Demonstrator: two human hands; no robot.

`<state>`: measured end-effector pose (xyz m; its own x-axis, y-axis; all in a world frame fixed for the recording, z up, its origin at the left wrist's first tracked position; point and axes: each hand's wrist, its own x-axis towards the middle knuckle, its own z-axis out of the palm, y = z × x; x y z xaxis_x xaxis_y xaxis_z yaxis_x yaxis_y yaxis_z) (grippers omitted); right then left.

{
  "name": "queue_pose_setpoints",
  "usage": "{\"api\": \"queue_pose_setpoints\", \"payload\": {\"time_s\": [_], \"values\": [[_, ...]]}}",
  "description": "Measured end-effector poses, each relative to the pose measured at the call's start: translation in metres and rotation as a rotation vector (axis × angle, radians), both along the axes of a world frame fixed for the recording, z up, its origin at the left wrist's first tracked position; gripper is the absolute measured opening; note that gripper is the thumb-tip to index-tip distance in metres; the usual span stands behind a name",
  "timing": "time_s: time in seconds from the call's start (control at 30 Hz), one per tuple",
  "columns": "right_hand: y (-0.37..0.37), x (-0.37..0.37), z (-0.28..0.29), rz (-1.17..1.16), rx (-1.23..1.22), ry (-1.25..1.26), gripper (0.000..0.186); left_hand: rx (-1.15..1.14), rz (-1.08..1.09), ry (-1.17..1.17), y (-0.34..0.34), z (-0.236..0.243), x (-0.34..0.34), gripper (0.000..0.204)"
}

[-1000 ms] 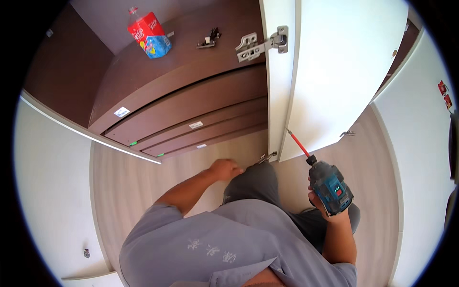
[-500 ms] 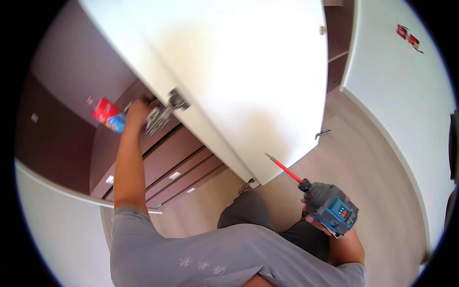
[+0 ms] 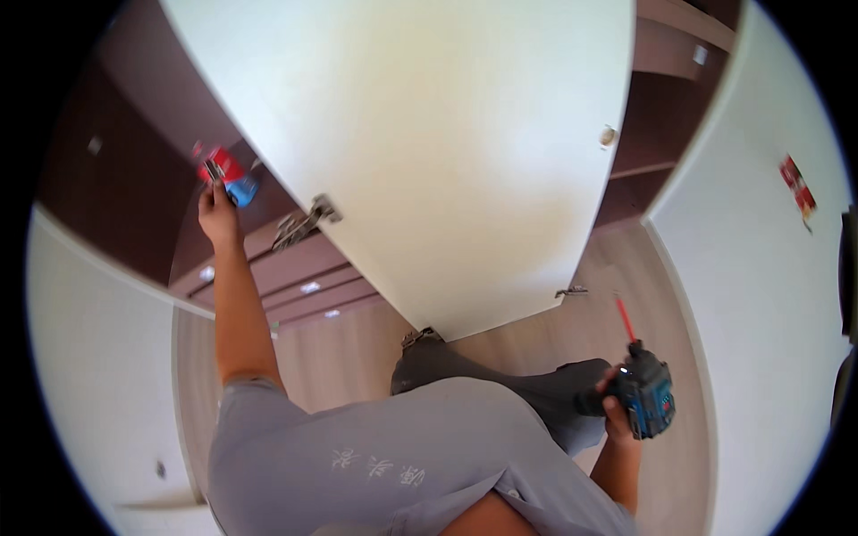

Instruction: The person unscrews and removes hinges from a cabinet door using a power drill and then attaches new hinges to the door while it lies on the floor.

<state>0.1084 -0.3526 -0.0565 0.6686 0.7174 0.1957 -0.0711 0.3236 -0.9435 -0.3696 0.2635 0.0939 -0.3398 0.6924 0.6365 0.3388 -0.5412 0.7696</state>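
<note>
My left hand [image 3: 216, 212] is raised at the left, pinched on a small metal hinge piece [image 3: 212, 171], in front of a red-and-blue plastic bottle [image 3: 239, 188] in the brown cabinet [image 3: 143, 196]. The white door [image 3: 429, 161] stands open in the middle, with a metal hinge [image 3: 302, 225] on its left edge, another [image 3: 416, 336] low down and a fitting [image 3: 570, 291] at its lower right. My right hand [image 3: 615, 402] grips a blue-and-black cordless drill [image 3: 647, 393] with a long red-sleeved bit, pointing up right of my legs.
A white panel [image 3: 742, 348] with red pieces [image 3: 796, 186] on it curves up the right side. Another white panel [image 3: 98, 357] is at the left. More brown shelves [image 3: 670, 85] show behind the door, above a pale wood floor [image 3: 666, 304].
My left hand reached up from beside my knee to the shelf and now holds the hinge piece. The door fills more of the view. My right hand has moved slightly with the drill.
</note>
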Motion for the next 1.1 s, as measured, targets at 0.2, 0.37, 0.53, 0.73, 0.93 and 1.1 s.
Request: {"api": "queue_pose_setpoints", "payload": {"time_s": [0.2, 0.37, 0.53, 0.73, 0.93, 1.1], "values": [[0.011, 0.062, -0.004, -0.022, 0.092, 0.044, 0.078, 0.329, 0.153, -0.253, -0.157, 0.056, 0.082, 0.024], [0.037, 0.121, -0.001, 0.06, 0.161, 0.078, 0.078, 0.706, 0.133, 0.566, -0.241, 0.02, 0.189, 0.032], [0.059, 0.158, 0.007, 0.09, 0.234, -0.052, 0.073, 0.748, -0.371, 0.948, -0.282, -0.022, 0.346, 0.043], [0.056, 0.18, 0.016, 0.004, 0.206, -0.005, 0.069, 0.715, -0.509, 0.98, -0.274, -0.019, 0.507, 0.033], [0.056, 0.19, -0.039, -0.091, 0.463, -0.148, 0.039, 0.598, -0.45, 1.113, -0.26, -0.021, 0.56, 0.02], [0.036, 0.191, -0.001, -0.213, 0.019, -0.183, 0.022, 0.554, -0.371, 1.161, -0.251, -0.034, 0.569, 0.019]]}}
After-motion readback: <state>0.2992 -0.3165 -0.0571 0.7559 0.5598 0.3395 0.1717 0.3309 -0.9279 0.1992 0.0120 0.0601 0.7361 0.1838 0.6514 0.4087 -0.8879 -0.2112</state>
